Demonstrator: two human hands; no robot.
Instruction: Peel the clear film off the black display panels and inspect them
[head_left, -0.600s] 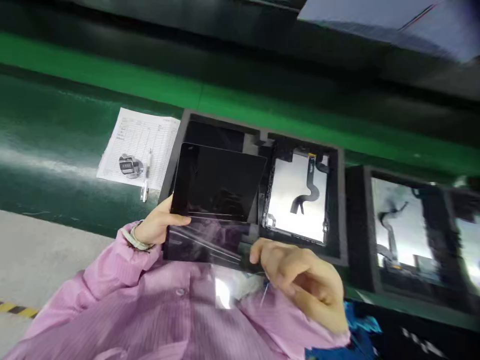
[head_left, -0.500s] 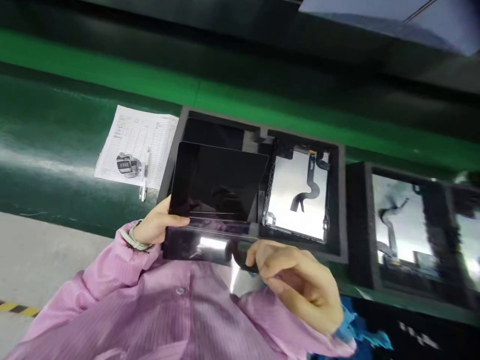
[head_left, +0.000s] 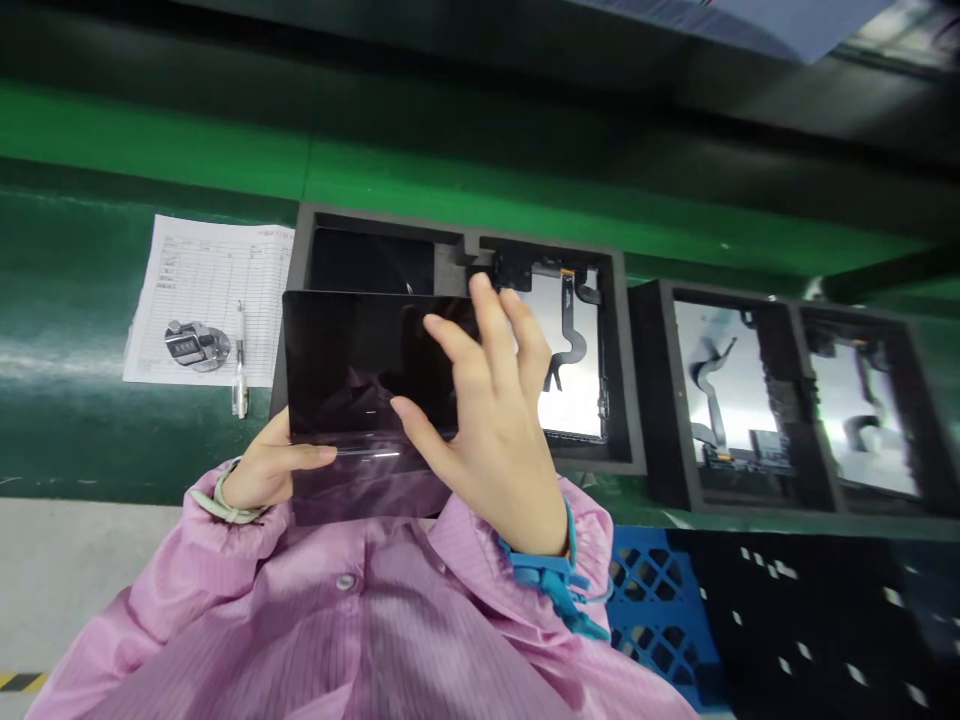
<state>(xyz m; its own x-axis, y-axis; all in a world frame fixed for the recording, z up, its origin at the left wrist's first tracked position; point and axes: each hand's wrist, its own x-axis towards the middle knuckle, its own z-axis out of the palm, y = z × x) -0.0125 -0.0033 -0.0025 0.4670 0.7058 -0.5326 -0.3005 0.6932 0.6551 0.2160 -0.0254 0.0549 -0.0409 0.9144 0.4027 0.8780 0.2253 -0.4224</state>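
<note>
A dark glass screen panel [head_left: 352,370] is held tilted above a black foam tray [head_left: 626,400]. My left hand [head_left: 266,470] grips the panel's lower left edge, thumb on its face. My right hand [head_left: 487,420] lies over the panel's right side with fingers spread, touching the glass; a blue strap is on that wrist. A clear film strip [head_left: 360,485] shows along the panel's near edge. The tray's right pocket holds a silver back housing [head_left: 581,380] with a black flex cable. Its left pocket [head_left: 371,262] looks dark behind the panel.
A printed sheet [head_left: 202,290] with a metal tally counter [head_left: 193,343] and a pen [head_left: 240,360] lies on the green belt at left. More foam trays with silver housings [head_left: 750,390] sit at right. A blue crate [head_left: 652,600] is below the belt edge.
My right hand has risen from the panel's near edge, where it pinched the film, to the panel's right face with fingers spread. The view has shifted right.
</note>
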